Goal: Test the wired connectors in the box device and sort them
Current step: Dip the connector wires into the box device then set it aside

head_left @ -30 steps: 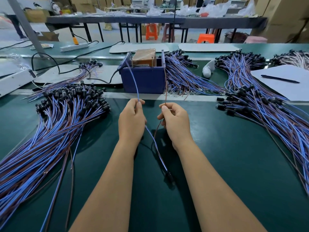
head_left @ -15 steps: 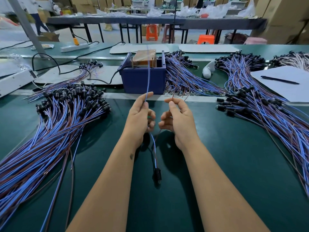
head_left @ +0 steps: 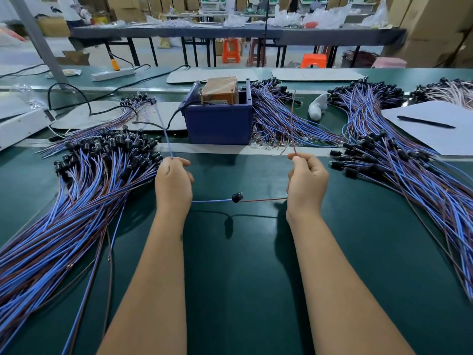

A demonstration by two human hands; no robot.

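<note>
A black connector [head_left: 237,197] hangs in the air between my hands, above the green table [head_left: 243,265]. My left hand [head_left: 173,183] grips its blue wire, whose free end sticks up past my fingers. My right hand [head_left: 307,184] grips its brown wire, with that end also pointing up. The two wires stretch almost level from the connector to each fist. The blue box device [head_left: 217,119] with a brown block inside stands just beyond my hands.
A big pile of wired connectors [head_left: 84,180] spreads at the left, another pile [head_left: 399,162] at the right, and more [head_left: 281,119] lie behind the box. A white sheet [head_left: 435,129] with a pen [head_left: 426,122] lies far right. A black cable [head_left: 102,108] runs to the box.
My hands have moved apart sideways, pulling the two wires taut. The connector rose from hanging low near the table to a level line between my fists.
</note>
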